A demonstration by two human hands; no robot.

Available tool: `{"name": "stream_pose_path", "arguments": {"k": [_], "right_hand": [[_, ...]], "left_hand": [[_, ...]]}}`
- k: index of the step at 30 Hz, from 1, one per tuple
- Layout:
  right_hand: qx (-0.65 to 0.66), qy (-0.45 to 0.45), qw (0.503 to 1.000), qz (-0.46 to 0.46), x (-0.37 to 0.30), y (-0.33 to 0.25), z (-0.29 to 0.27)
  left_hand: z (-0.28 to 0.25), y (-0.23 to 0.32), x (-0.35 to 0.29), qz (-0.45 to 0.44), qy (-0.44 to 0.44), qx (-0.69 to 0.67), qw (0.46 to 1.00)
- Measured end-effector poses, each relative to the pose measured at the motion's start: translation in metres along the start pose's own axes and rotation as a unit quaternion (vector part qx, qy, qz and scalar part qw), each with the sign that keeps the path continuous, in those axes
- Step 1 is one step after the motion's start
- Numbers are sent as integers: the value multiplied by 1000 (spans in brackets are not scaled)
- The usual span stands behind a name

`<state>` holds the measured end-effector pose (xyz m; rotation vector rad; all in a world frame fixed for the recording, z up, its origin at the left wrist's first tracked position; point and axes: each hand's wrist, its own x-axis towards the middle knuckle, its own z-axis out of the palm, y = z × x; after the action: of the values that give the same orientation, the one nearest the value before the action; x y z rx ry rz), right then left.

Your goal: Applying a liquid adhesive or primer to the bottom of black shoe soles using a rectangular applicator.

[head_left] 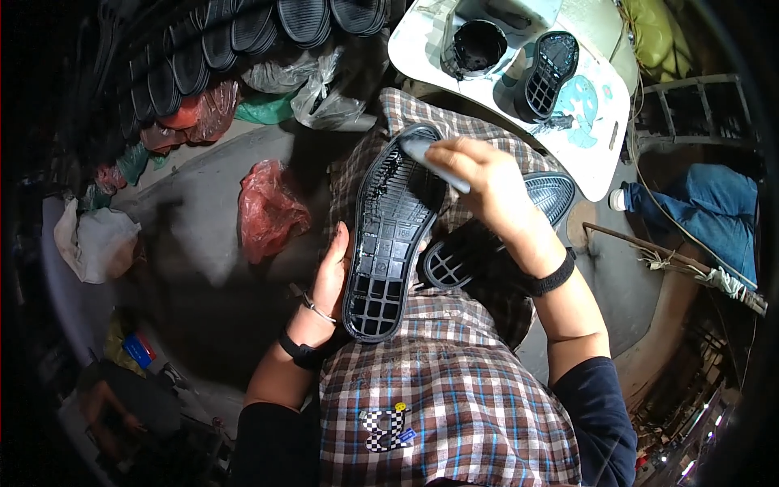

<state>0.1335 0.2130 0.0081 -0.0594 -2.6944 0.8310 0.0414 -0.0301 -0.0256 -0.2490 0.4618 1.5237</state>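
Note:
A black rubber shoe sole (381, 243) lies lengthwise over my lap, its gridded heel toward me. My left hand (331, 272) grips its left edge; the thumb shows and the other fingers are hidden beneath. Wet, shiny black smears mark the forefoot's left side. My right hand (479, 174) is closed around a flat grey tool (442, 168), whose tip is at the sole's toe end. The tool's exact kind cannot be made out. Beneath my right forearm, more black soles (552, 195) lie on the plaid apron (454, 381), partly hidden.
Ahead to the right, a white tabletop (596, 174) bears a pot of black stuff (479, 46) and another sole (552, 73). Rows of soles (304, 20) line the far left. A red plastic bag (272, 211) lies on the floor. At right are a person's jeans-clad leg (698, 215) and a rod (649, 247).

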Motion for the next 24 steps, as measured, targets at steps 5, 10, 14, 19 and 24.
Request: {"name": "stream_pose_path", "arguments": {"k": [5, 10, 14, 19, 24], "right_hand": [[18, -10, 1000, -10, 6, -13, -2], [1, -42, 997, -63, 0, -13, 6], [21, -69, 993, -91, 2, -28, 6], [-82, -15, 997, -5, 10, 5, -4], [-13, -21, 1000, -19, 5, -12, -5]], "left_hand": [[4, -3, 0, -8, 3, 7, 1000], [-8, -3, 1, -9, -7, 22, 1000], [-13, -4, 1, -13, -18, -4, 1000], [-4, -3, 3, -1, -4, 48, 999], [-9, -7, 1, -11, -27, 29, 999]]}}
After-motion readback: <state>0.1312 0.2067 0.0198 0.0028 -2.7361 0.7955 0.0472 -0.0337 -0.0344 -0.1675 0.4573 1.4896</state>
